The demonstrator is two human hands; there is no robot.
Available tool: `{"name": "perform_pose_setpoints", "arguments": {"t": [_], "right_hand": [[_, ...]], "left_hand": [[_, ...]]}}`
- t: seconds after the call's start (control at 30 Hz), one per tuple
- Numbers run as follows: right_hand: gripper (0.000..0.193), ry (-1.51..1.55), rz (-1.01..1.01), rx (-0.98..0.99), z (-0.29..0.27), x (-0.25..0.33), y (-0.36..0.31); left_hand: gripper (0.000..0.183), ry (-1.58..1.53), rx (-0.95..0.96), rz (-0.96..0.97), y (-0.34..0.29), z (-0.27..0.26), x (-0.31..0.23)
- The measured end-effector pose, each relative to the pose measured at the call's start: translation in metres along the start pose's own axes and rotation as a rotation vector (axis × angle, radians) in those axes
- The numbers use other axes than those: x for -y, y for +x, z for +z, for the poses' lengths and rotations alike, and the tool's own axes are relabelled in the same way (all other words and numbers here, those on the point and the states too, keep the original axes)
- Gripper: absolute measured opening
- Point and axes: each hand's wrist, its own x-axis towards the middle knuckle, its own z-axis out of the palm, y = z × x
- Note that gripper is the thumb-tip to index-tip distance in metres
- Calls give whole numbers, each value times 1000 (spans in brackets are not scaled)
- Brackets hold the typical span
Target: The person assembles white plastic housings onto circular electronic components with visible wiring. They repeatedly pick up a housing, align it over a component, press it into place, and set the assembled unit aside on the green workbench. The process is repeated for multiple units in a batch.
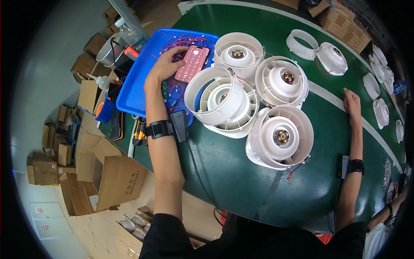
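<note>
At the blue tray [129, 100], my left hand [164, 65] has its fingers and thumb closed at the left edge of a smartphone [192, 64] with a lit pink screen. The phone lies over thin red and dark wires [177, 41] in the tray. My right hand [352, 102] rests loosely curled on the green table, with nothing visible in it. Between the hands stand several white round fan housings [282, 136] with copper motor windings at their centres. A loose white ring [211, 96] leans on the nearest left housing.
More white rings [302, 44] and housings [332, 59] lie at the far right. Cutters with orange handles [139, 133] sit by the table's left edge. Open cardboard boxes [120, 177] stand on the floor at left. A cable [196, 166] runs from my left wrist. Another person's arm [388, 211] shows lower right.
</note>
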Motion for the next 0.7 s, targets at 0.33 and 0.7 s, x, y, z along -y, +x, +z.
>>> {"name": "perform_pose_setpoints", "arguments": {"t": [0.33,0.7], "right_hand": [[43,-16,-11,8,3,2,0],[44,-41,0,-16,4,2,2]], "left_hand": [[50,21,20,-42,3,-2,8],[52,59,13,-47,1,0,-1]]}}
